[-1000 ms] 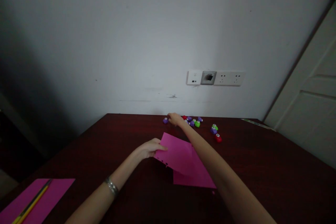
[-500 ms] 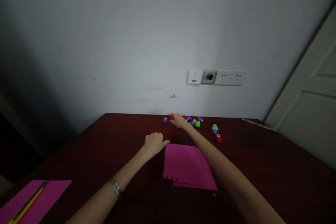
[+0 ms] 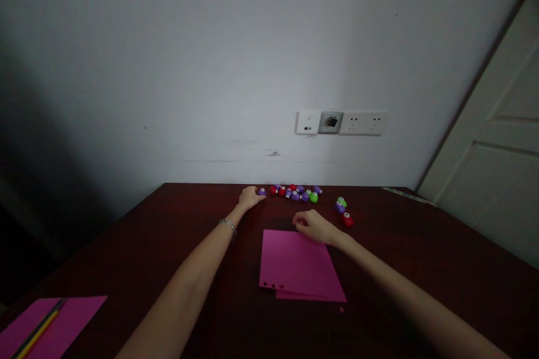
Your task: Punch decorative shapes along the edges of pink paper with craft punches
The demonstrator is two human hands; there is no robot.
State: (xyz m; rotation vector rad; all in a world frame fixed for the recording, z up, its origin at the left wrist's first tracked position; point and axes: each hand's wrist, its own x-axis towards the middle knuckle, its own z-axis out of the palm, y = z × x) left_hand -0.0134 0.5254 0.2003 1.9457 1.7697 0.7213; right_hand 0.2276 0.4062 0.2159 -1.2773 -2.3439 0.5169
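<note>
My left hand (image 3: 250, 197) reaches to the far side of the dark red table (image 3: 421, 258). Its curled fingers close on a small purple punch (image 3: 261, 192) at the left end of a row of small red, purple and green punches (image 3: 295, 192). My right hand (image 3: 314, 225) hovers loosely curled over the far edge of a stack of pink paper sheets (image 3: 295, 263); I see nothing in it. The top sheet has small holes along its near left edge. A green and purple pair of punches (image 3: 340, 204) and a red punch (image 3: 347, 219) lie to the right of that hand.
Another pink sheet with pencils on it (image 3: 46, 325) lies at the table's near left corner. A thin pale strip (image 3: 404, 195) lies by the far right edge. The white wall carries sockets (image 3: 337, 122), and a door (image 3: 497, 162) stands at the right.
My left hand let go of the raised pink sheet, which now lies flat, and moved to the purple punch. My right hand drew back from the row of punches to the paper's far edge.
</note>
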